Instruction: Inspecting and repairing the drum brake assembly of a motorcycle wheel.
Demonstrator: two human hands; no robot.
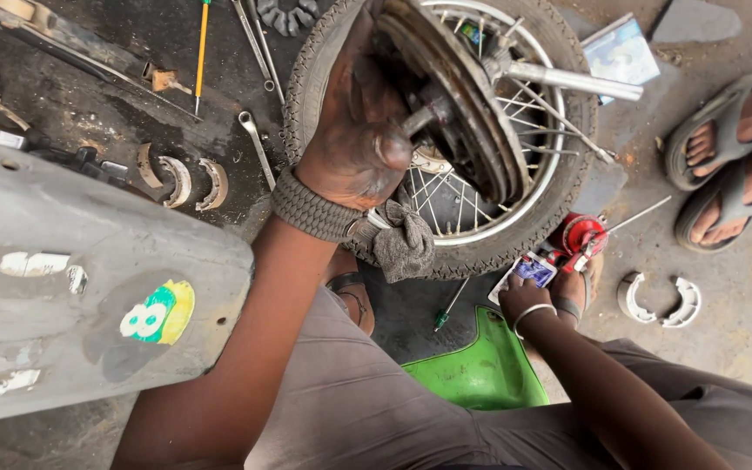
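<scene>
Grease covers the left hand (354,130), which is clamped on the brake hub (446,113) of the spoked wheel (480,235) lying on the floor. Its hold is best kept firm so the wheel stays level. The right hand (528,296) closes on a small blue packet (534,268) beside the red can (580,235); a careful lift would avoid tipping it.

Brake shoes (182,181): worn pair, on the dark oily floor, well left of the left-hand fingers.
Spanner (257,144): flat on the floor, between those shoes and the fingers.
Yellow screwdriver (201,52): far up-left of the fingers.
Green screwdriver (448,308): just left of the right-hand fingers.
Second brake shoes (659,300): pale pair, right of the right-hand fingers.
Sandalled feet (728,161): another person's, far right.
Grey panel (80,278): lower left.
Green plastic part (485,370): below the right-hand fingers.
</scene>
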